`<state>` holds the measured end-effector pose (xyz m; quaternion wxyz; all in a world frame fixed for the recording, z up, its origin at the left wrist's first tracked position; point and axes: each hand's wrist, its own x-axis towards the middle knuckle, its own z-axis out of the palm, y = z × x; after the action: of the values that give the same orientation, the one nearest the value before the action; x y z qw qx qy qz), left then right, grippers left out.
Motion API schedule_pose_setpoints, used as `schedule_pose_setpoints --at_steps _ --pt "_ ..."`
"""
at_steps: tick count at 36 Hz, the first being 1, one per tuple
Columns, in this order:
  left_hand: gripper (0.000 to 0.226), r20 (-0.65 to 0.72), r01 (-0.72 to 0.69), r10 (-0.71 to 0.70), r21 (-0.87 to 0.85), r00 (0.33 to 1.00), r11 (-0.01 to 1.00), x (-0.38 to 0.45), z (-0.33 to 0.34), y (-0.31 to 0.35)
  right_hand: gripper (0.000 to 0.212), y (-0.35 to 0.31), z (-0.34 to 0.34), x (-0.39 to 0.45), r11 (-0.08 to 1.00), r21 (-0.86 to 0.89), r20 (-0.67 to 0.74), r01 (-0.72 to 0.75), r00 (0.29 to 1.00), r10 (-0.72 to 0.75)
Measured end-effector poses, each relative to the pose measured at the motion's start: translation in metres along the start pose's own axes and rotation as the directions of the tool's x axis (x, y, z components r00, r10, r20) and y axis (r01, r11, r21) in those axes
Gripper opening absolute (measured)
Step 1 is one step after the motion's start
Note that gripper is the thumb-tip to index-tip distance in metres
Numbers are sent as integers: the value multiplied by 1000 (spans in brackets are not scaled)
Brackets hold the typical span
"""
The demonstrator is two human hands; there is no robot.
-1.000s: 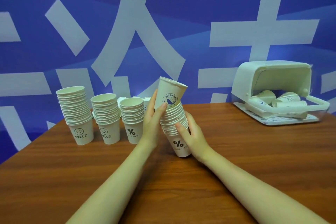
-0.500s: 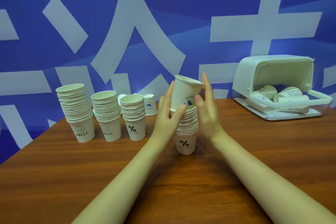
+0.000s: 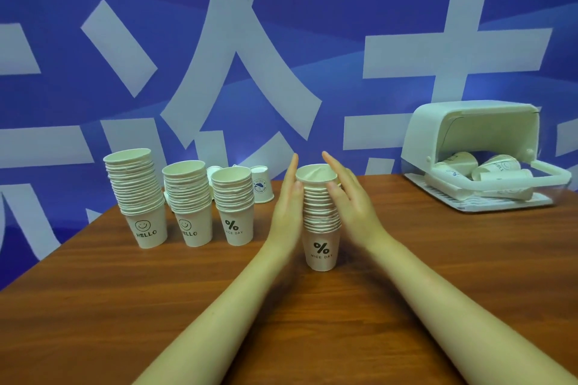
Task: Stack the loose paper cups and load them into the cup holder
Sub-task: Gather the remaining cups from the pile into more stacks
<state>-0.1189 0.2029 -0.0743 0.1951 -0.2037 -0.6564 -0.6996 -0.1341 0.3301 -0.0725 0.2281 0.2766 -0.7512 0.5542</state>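
Four cup stacks stand on the wooden table; bare wood lies between the near stack and the holder at the right edge. Blue wall behind. Left hand and right hand flank the near stack, fingers straight, touching its sides.

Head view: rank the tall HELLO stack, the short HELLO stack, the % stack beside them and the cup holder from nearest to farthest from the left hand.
From the left hand:
1. % stack, just to its left.
2. Short HELLO stack, next one left.
3. Tall HELLO stack, leftmost in the row.
4. Cup holder, far right, beyond the right hand.
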Motion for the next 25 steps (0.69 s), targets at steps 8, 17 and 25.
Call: schedule_pose_setpoints --at_steps 8,17,25 --pt "59 27 -10 5 172 1000 985 -8 -9 -2 42 0 -2 0 1000 21 58 14 998 -15" --pt "62 14 -38 35 220 999 975 -36 -79 18 44 39 6 42 981 -38 -85 -191 979 187" --pt "61 -49 -54 66 204 997 978 -36 -104 26 65 65 76 135 891 -380 169 -249 928 331"
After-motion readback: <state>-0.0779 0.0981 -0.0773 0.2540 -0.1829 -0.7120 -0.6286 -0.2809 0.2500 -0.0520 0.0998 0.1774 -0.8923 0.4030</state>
